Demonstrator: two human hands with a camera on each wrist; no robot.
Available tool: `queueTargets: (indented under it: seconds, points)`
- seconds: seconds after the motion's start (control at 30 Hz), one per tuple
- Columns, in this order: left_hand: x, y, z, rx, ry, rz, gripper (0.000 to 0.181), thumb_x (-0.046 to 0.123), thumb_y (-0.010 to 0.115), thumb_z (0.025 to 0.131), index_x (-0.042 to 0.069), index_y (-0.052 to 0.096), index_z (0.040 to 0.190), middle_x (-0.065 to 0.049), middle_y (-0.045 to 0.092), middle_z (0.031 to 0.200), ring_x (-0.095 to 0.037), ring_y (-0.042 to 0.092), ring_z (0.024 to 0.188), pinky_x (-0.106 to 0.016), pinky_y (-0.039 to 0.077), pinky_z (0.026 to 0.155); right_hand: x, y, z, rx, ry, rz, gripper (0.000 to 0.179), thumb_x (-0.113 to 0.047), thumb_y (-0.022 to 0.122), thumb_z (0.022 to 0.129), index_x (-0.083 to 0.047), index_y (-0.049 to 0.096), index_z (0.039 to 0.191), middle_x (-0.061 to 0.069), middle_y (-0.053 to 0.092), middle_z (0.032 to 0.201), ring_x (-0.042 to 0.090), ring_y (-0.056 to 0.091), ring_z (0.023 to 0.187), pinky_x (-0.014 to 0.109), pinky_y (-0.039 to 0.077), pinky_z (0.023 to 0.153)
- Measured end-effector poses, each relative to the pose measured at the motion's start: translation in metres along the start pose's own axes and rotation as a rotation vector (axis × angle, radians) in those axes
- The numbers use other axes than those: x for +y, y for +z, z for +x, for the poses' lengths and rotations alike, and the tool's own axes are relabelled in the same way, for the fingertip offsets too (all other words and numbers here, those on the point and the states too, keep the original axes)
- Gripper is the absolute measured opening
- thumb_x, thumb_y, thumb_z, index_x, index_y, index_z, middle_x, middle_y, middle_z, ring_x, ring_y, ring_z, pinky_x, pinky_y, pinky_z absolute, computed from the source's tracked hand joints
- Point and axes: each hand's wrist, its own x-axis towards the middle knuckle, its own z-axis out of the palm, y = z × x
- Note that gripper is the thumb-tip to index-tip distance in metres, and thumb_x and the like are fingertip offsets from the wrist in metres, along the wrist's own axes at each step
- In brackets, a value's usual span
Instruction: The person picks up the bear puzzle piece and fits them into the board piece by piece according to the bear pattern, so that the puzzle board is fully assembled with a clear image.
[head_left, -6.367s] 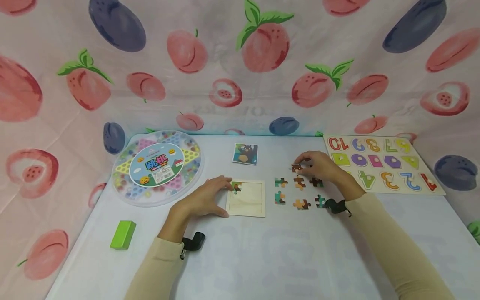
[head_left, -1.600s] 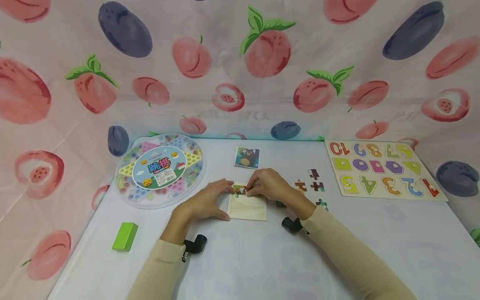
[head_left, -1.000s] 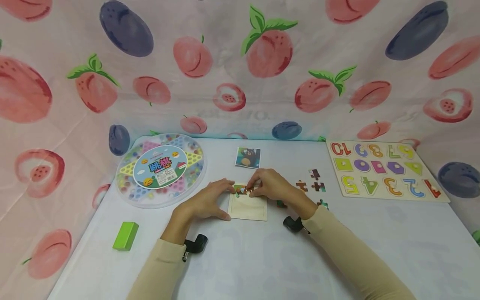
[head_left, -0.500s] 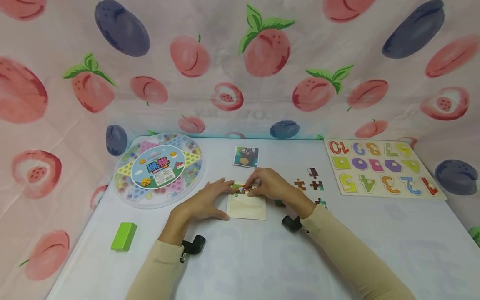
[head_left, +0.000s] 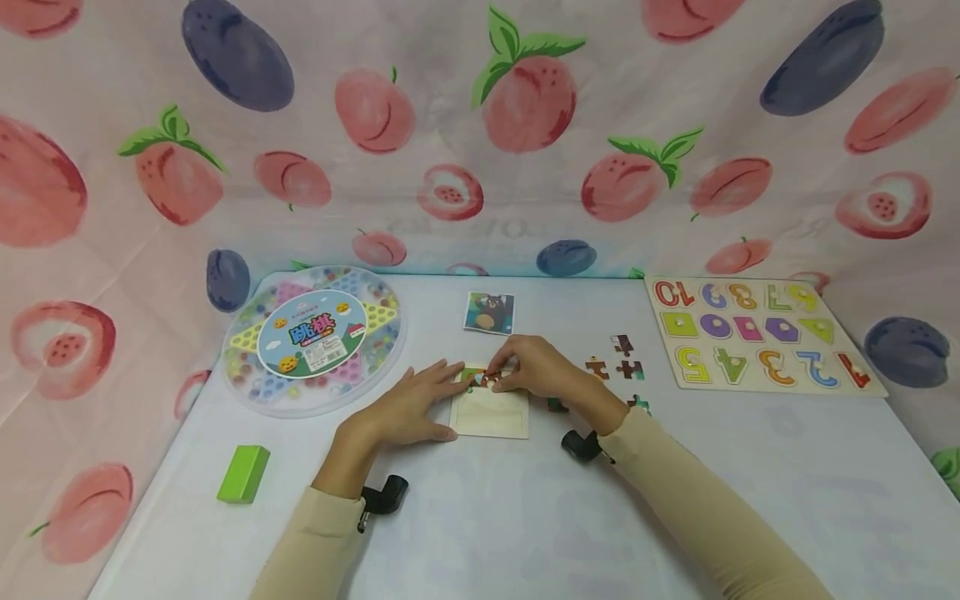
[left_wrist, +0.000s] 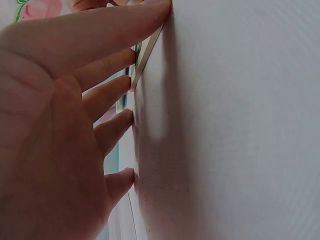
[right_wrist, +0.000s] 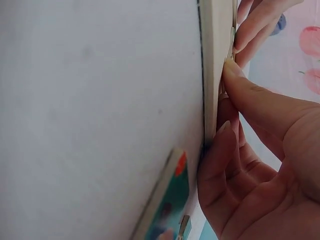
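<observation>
A shallow wooden puzzle frame [head_left: 490, 417] lies mid-table, with green and brown jigsaw pieces [head_left: 477, 377] along its far edge. My right hand [head_left: 536, 367] pinches a brown puzzle piece [head_left: 492, 378] between thumb and fingers at the frame's far side; the fingers partly hide it. At the frame's left edge rests my left hand [head_left: 412, 406], fingers spread and mostly straight, a fingertip over the far left corner. In the right wrist view, thumb and fingertips meet at the frame's rim [right_wrist: 216, 65]. Loose jigsaw pieces [head_left: 630, 369] lie to the right, some partly behind my right arm.
A bear picture card [head_left: 489, 312] lies behind the frame. On the left are a round Chinese checkers box [head_left: 315, 337] and a green block [head_left: 243, 473]. A number and shape board [head_left: 761, 333] sits at the back right, before a fruit-print curtain [head_left: 525, 192].
My right hand has gone from the loose pieces on the right to the frame, carrying a brown piece. Lately it has stayed there, while my left fingertips have shifted slightly over the far left corner.
</observation>
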Motion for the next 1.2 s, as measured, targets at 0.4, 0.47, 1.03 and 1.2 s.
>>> queueTargets:
  seconds: [0.4, 0.47, 1.03, 1.2]
  points:
    - [-0.001, -0.003, 0.000, -0.012, 0.009, -0.027, 0.079, 0.031, 0.080, 0.087, 0.019, 0.044, 0.155, -0.003, 0.029, 0.171, -0.032, 0.014, 0.162, -0.066, 0.008, 0.130, 0.004, -0.006, -0.003, -0.079, -0.007, 0.096, 0.024, -0.022, 0.081, 0.088, -0.016, 0.078, 0.111, 0.006, 0.068, 0.117, 0.010, 0.065, 0.085, 0.024, 0.056, 0.074]
    - [-0.001, -0.004, 0.000, -0.014, 0.007, -0.027, 0.079, 0.032, 0.080, 0.086, 0.020, 0.044, 0.155, -0.002, 0.028, 0.171, -0.031, 0.014, 0.162, -0.066, 0.008, 0.130, 0.005, -0.011, -0.005, -0.124, -0.009, 0.127, 0.027, -0.023, 0.080, 0.089, -0.016, 0.076, 0.115, 0.007, 0.067, 0.121, 0.008, 0.066, 0.085, 0.023, 0.056, 0.073]
    - [-0.003, -0.001, 0.000, -0.001, 0.014, -0.100, 0.079, 0.026, 0.082, 0.085, 0.016, 0.046, 0.154, -0.005, 0.029, 0.170, -0.033, 0.013, 0.162, -0.065, 0.003, 0.131, 0.047, -0.084, -0.045, 0.101, 0.038, 0.106, 0.049, -0.018, 0.077, 0.091, -0.006, 0.062, 0.137, 0.015, 0.063, 0.139, 0.036, 0.056, 0.127, 0.051, 0.057, 0.100]
    - [-0.004, -0.001, -0.001, -0.012, 0.010, -0.115, 0.079, 0.024, 0.081, 0.085, 0.015, 0.044, 0.155, -0.005, 0.027, 0.171, -0.033, 0.012, 0.162, -0.064, 0.002, 0.131, 0.075, -0.098, -0.064, 0.141, 0.099, 0.127, 0.052, -0.016, 0.073, 0.094, -0.001, 0.056, 0.140, 0.021, 0.057, 0.144, 0.041, 0.049, 0.134, 0.061, 0.048, 0.109]
